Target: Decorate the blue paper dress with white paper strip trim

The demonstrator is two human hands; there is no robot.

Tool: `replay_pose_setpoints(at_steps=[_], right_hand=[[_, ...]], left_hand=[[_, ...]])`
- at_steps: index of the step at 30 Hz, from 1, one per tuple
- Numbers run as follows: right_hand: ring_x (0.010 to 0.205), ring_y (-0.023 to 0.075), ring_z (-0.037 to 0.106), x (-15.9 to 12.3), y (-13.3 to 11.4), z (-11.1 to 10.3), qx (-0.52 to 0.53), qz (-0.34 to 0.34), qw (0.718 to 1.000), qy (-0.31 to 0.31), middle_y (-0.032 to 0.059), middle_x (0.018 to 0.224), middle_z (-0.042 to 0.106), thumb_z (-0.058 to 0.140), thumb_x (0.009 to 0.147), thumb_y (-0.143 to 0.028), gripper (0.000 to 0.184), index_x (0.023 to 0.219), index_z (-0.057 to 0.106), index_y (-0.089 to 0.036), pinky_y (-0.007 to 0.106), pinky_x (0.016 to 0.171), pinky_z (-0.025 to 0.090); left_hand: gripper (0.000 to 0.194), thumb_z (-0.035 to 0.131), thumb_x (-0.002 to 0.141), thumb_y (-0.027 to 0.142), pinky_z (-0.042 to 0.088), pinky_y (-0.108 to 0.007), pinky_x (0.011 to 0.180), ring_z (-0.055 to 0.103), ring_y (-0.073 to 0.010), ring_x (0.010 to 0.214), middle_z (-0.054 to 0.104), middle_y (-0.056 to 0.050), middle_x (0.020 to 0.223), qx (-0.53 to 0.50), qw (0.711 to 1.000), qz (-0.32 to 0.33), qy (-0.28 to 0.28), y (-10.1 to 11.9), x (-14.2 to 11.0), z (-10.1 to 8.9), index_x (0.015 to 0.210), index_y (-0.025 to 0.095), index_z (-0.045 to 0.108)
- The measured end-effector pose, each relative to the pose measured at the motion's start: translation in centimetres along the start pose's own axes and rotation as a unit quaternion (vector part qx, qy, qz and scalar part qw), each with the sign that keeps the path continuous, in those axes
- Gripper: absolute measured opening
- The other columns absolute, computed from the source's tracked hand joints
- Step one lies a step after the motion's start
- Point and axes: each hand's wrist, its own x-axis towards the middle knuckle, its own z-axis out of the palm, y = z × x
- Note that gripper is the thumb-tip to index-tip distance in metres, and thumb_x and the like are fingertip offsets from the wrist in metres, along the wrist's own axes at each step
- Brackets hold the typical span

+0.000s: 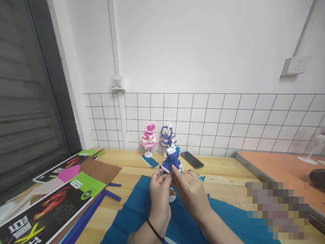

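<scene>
Pinching a blue dress (pixel 173 158) are left hand (pixel 160 189) and right hand (pixel 191 189); pad (pixel 59 206) reads "FIGHT".

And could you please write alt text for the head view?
A person's left hand and right hand handle a miniature blue-and-white ruffled dress above a large teal sheet on a light wooden table. Behind are a pink-and-white tiered dress, another blue-and-white one and a black smartphone.

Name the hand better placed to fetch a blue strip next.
Probably the left hand: it is nearer the blue strips, which lie off to its left, while the right hand would have to reach across it. Both hands are on the dress, though, so the left must let go first.
</scene>
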Motion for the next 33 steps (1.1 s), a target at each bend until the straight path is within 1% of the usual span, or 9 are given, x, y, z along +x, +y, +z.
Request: replay_pose_setpoints(at_steps=[5, 11, 17, 20, 25, 29, 33], right_hand=[[0.059, 0.0168, 0.054, 0.01, -0.22, 0.08, 0.013, 0.020, 1.000, 0.006, 0.0042, 0.065, 0.063, 0.038, 0.085, -0.004, 0.035, 0.118, 0.046, -0.006, 0.032, 0.062, 0.041], [0.058, 0.0173, 0.053, -0.05, -0.33, 0.30, 0.004, 0.033, 0.999, 0.012, 0.0061, 0.064, 0.061, 0.038, 0.087, -0.009, 0.031, 0.114, 0.051, -0.004, 0.031, 0.059, 0.042], [0.056, 0.0167, 0.054, -0.15, -0.25, 0.69, 0.008, 0.047, 0.999, 0.023, 0.0056, 0.062, 0.061, 0.037, 0.089, -0.015, 0.030, 0.113, 0.054, -0.007, 0.029, 0.057, 0.042], [0.058, 0.0167, 0.056, -0.13, -0.30, 0.64, 0.022, 0.059, 0.998, 0.022, 0.0059, 0.063, 0.062, 0.037, 0.090, -0.016, 0.029, 0.110, 0.055, -0.008, 0.028, 0.057, 0.042], [0.055, 0.0170, 0.054, -0.02, -0.41, 0.49, 0.009, 0.079, 0.997, 0.025, 0.0055, 0.061, 0.061, 0.036, 0.091, -0.020, 0.030, 0.108, 0.057, -0.009, 0.027, 0.053, 0.040], [0.054, 0.0173, 0.054, -0.01, -0.37, 0.62, -0.003, 0.081, 0.997, 0.021, 0.0052, 0.060, 0.060, 0.036, 0.091, -0.020, 0.030, 0.110, 0.057, -0.008, 0.028, 0.052, 0.040], [0.053, 0.0168, 0.053, -0.08, -0.34, 0.73, -0.010, 0.068, 0.997, 0.017, 0.0047, 0.059, 0.060, 0.037, 0.090, -0.017, 0.029, 0.111, 0.055, -0.008, 0.028, 0.054, 0.040]], left_hand=[[0.033, 0.065, 0.063, 0.022, 0.034, -0.015, 0.037, 0.051, -0.0091, 0.052, 0.057, -0.001, 0.068, 0.001, 1.000, 0.000, -0.007, -0.04, 0.18, -0.11, 0.090, 0.015, 0.049], [0.030, 0.065, 0.063, 0.024, 0.036, -0.016, 0.038, 0.050, -0.0086, 0.051, 0.057, 0.000, 0.066, -0.024, 1.000, -0.013, -0.001, 0.23, -0.01, -0.16, 0.088, 0.016, 0.051], [0.031, 0.067, 0.064, 0.028, 0.036, -0.015, 0.039, 0.051, -0.0090, 0.054, 0.057, -0.001, 0.067, 0.003, 1.000, 0.004, -0.017, -0.23, 0.14, -0.33, 0.088, 0.015, 0.052], [0.031, 0.066, 0.066, 0.029, 0.035, -0.015, 0.037, 0.050, -0.0088, 0.052, 0.056, -0.001, 0.067, 0.010, 1.000, 0.006, -0.011, -0.45, 0.32, -0.34, 0.089, 0.015, 0.051], [0.030, 0.065, 0.066, 0.026, 0.035, -0.015, 0.036, 0.050, -0.0092, 0.052, 0.057, -0.001, 0.067, 0.014, 1.000, 0.010, -0.003, -0.36, 0.30, -0.26, 0.090, 0.015, 0.050], [0.029, 0.064, 0.065, 0.025, 0.036, -0.015, 0.035, 0.049, -0.0090, 0.050, 0.055, 0.001, 0.062, 0.008, 1.000, 0.011, 0.001, -0.27, 0.25, -0.24, 0.088, 0.015, 0.050], [0.035, 0.068, 0.062, 0.028, 0.035, -0.015, 0.034, 0.049, -0.0095, 0.049, 0.055, 0.002, 0.060, 0.004, 1.000, 0.015, 0.001, -0.30, 0.35, -0.23, 0.089, 0.015, 0.049]])
